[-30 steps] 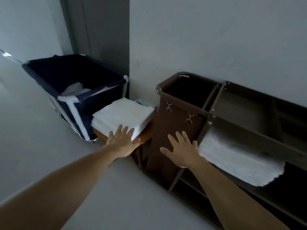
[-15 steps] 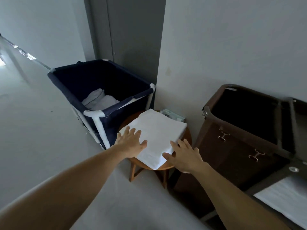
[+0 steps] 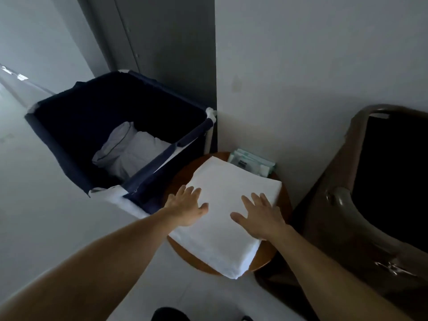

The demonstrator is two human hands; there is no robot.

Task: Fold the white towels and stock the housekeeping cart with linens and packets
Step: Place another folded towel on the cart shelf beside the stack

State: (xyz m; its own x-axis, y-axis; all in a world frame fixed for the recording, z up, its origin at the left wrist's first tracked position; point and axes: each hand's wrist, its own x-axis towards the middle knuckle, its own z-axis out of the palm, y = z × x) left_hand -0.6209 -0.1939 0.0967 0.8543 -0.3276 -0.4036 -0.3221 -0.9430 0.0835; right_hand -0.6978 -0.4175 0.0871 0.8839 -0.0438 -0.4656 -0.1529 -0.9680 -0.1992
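A stack of folded white towels [image 3: 228, 195] lies on a small round wooden stool [image 3: 183, 174]. My left hand [image 3: 187, 208] rests flat, fingers spread, on the stack's left edge. Over the right part of the stack my right hand [image 3: 260, 216] is spread flat with straight fingers. Neither hand grips anything. Behind the towels, against the wall, stand several pale green packets [image 3: 253, 162]. The brown housekeeping cart [image 3: 342, 205] with its dark bag opening stands at the right; its shelves are out of frame.
A navy fabric laundry hamper [image 3: 76, 167] stands left of the stool with crumpled white linen [image 3: 129, 151] inside. A grey door [image 3: 162, 42] and a white wall corner rise behind. Pale floor runs along the left and in front.
The view has swung left, away from the cart's shelves. My right hand moved from the cart's front onto the towel stack; my left hand stays at the stack's left edge.
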